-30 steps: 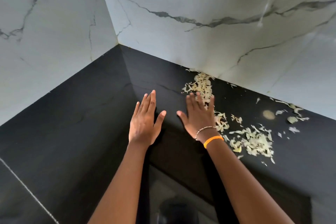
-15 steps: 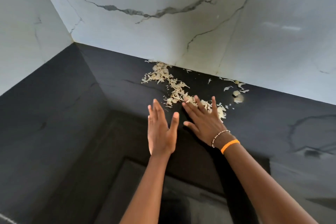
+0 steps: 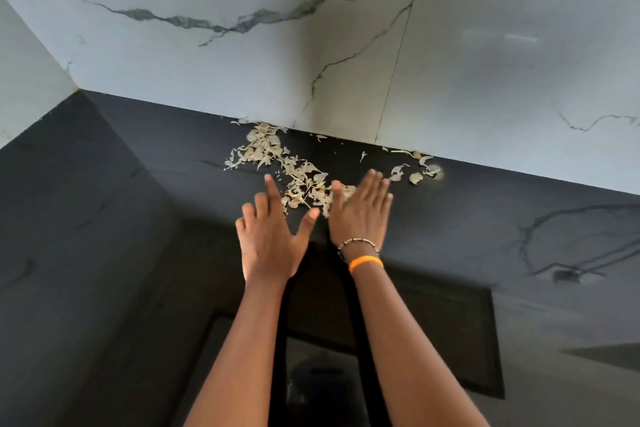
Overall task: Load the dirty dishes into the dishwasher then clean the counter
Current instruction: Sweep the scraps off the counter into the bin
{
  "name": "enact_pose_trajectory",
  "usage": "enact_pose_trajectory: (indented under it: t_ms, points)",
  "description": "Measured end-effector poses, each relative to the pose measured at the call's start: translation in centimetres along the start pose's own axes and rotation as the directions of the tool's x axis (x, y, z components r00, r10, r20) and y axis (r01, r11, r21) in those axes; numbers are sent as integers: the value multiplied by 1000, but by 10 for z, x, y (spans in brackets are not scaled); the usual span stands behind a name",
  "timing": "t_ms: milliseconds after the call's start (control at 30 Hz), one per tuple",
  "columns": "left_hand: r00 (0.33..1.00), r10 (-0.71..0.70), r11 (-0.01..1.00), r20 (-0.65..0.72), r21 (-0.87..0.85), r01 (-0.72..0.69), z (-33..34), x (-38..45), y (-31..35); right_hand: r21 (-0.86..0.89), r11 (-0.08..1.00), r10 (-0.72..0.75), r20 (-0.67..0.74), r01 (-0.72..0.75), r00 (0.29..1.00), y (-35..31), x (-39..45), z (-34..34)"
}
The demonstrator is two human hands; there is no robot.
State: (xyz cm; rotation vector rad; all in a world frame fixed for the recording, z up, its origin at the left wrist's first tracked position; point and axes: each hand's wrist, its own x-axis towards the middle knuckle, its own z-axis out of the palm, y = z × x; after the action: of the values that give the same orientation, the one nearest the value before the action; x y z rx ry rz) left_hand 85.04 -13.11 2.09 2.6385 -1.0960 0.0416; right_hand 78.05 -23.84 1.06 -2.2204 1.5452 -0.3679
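Pale dry vegetable peelings [image 3: 273, 156] lie scattered on the black stone counter [image 3: 485, 218], against the marble back wall. My right hand [image 3: 360, 215], with a bead bracelet and an orange band on the wrist, lies flat with straight fingers on the near end of the pile. My left hand [image 3: 270, 236] hovers beside it with fingers spread, its index finger pointing at the scraps. Neither hand holds anything. A few loose flakes [image 3: 415, 173] and a round pale smear sit further right by the wall.
A black sink [image 3: 478, 340] is recessed in the counter below my forearms. White marble walls [image 3: 207, 55] meet in a corner at the far left. The counter runs on to the left and right.
The view has swung right, so the peelings now sit centre. My right hand has pushed the right-hand scraps leftward into the main pile. My left hand has spread its fingers.
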Motion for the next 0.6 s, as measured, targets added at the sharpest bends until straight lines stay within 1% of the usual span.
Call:
enact_pose_trajectory:
  t_ms: [33, 67, 100, 133, 167, 200, 233, 267, 300, 333, 367, 433, 467, 500, 533, 567, 600]
  points:
    - [999, -32, 999, -24, -25, 31, 1, 3, 0, 105, 992, -78, 50, 72, 996, -9, 4, 3]
    - [998, -45, 999, -45, -28, 43, 2, 5, 1, 259, 956, -162, 79, 136, 984, -15, 7, 3]
    - [998, -45, 999, -54, -19, 44, 3, 5, 1, 405, 899, -209, 62, 167, 976, -15, 10, -1]
    - [998, -40, 999, -52, -13, 39, 4, 5, 1, 482, 857, -205, -4, 181, 979, -10, 14, -8]
    - [998, -37, 999, -44, -10, 37, 5, 5, 1, 471, 865, -143, -97, 172, 985, 1, 20, -16]
    - [999, -37, 999, -29, -11, 37, 6, 6, -1, 397, 908, -55, -204, 134, 977, 16, 28, -24]
    - [999, -38, 999, -5, -21, 38, 7, 7, -1, 319, 947, 48, -276, 44, 960, 35, 36, -32]
    - [999, -41, 999, 26, -34, 41, 8, 9, -3, 275, 960, 141, -291, -59, 946, 52, 43, -41]
    - [997, -43, 998, 56, -46, 46, 9, 10, -4, 266, 955, 204, -274, -130, 940, 66, 51, -46]
    - [996, -44, 997, 79, -55, 49, 10, 12, -4, 254, 954, 221, -242, -158, 945, 75, 60, -49]
    - [994, -43, 997, 99, -60, 49, 10, 12, -4, 223, 962, 206, -212, -158, 955, 79, 68, -49]
    - [992, -36, 997, 121, -61, 43, 10, 12, -4, 124, 987, 123, -169, -103, 978, 79, 78, -46]
    - [992, -30, 998, 122, -55, 37, 10, 12, -4, 78, 996, 57, -141, -47, 988, 75, 81, -46]
    - [992, -25, 998, 124, -47, 31, 9, 12, -4, 35, 999, -37, -98, 40, 995, 72, 80, -45]
    - [992, -20, 999, 128, -38, 25, 9, 12, -4, 7, 986, -164, -35, 164, 986, 68, 75, -45]
    - [991, -16, 999, 134, -33, 21, 9, 12, -5, 9, 953, -303, 36, 303, 952, 63, 69, -44]
    - [990, -15, 999, 137, -34, 20, 9, 12, -5, 39, 904, -427, 95, 425, 899, 60, 61, -42]
